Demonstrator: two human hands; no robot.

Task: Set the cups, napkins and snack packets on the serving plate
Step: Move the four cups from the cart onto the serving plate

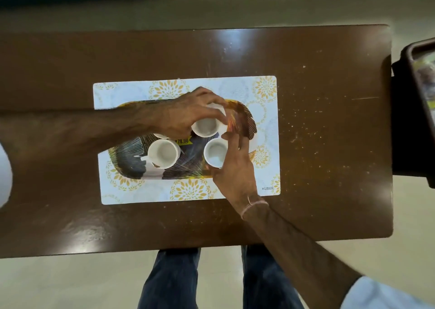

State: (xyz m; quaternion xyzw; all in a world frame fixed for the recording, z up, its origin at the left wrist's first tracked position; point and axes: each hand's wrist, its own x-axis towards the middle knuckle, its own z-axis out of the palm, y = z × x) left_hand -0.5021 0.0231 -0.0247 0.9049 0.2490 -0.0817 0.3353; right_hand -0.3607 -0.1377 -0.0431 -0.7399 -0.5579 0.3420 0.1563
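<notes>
Both closed: left hand [186, 113] on far cup [205, 126], right hand [233, 165] on near cup [215, 153].

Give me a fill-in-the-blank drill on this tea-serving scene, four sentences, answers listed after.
1. The left hand grips a white ____ at the far side of the serving plate.
2. The serving plate sits on a placemat printed with the word ____.
3. The cup by the right hand looks ____ inside.
4. A thin band circles the ____ wrist.

Answers: cup; KUBER; empty; right
</notes>
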